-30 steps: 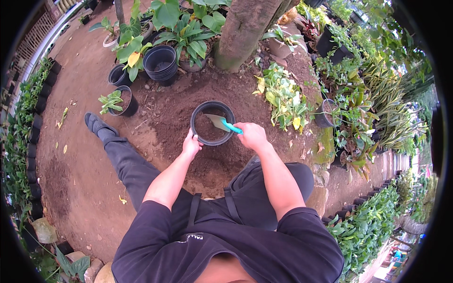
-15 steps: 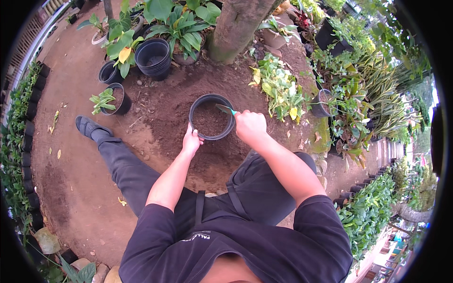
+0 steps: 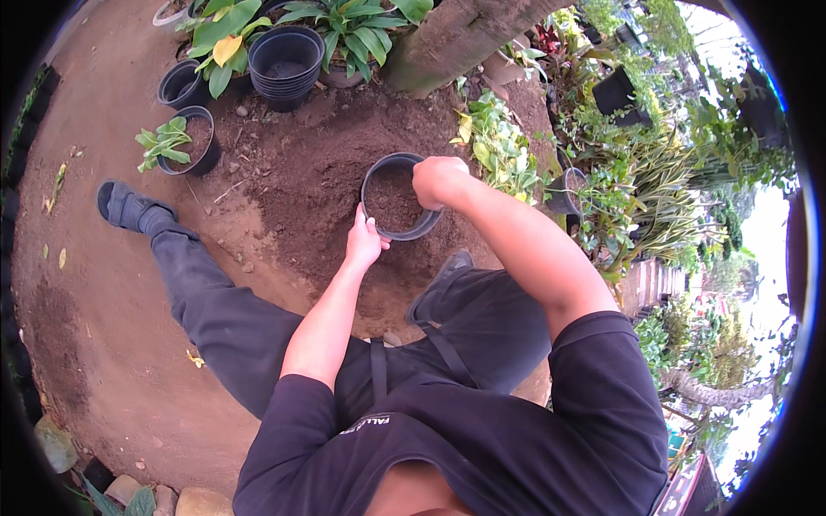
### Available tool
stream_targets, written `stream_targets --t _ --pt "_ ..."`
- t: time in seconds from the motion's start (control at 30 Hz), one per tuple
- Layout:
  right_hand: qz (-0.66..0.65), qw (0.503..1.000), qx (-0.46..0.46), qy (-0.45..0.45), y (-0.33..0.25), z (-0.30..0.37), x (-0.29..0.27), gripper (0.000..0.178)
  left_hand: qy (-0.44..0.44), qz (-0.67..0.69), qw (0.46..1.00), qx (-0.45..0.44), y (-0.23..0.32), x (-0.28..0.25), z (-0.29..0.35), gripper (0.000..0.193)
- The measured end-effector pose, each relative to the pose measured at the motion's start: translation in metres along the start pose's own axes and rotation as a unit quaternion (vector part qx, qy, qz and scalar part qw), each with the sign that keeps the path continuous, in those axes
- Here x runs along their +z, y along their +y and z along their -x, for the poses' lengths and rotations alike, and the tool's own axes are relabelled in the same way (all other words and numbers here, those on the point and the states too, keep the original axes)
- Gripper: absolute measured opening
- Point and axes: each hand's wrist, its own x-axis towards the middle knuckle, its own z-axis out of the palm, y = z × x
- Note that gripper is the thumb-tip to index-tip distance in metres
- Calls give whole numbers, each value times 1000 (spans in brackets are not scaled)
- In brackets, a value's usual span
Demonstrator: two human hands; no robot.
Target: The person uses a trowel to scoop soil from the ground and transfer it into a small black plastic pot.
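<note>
Head cam: I've got both hands at one round black pot (image 3: 418,232), approx. mid-view, just beyond R shoe (image 3: 443,282), part-filled w/ brown soil (image 3: 392,198). L hand (image 3: 365,241) clamped on pot's near-left side, thumb up by the rim, fingers round outer wall. R hand (image 3: 440,181) curled at the right rim, back of hand up; can't tell from my end what, if anything, it grips. Hands apart, pot betw. them. Can't tell if pot base touches ground.

Loose dark dirt (image 3: 301,163) spread L of pot & beyond. Further up-left: stack of black pots (image 3: 286,90), smaller black pot (image 3: 185,103) beside it, plus potted plant (image 3: 207,156) w/ pale green leaves. Tree trunk (image 3: 456,39) up top, leaning R. Yellow-green plant (image 3: 502,146) near R hand. L sandal (image 3: 129,206) well apart from pot.
</note>
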Motion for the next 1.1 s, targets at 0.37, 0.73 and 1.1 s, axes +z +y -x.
stream_targets --t 0.37,0.73,1.1 --pt "-434 889 118 -87 75 -8 71 15 -5 -15 1000 -11 -6 0 -5 52" --pt "-712 674 185 -73 69 25 133 20 -4 -73 997 -18 11 2 6 50" --pt "-697 709 113 11 78 27 154 26 -7 12 1000 23 -11 -1 -3 47"
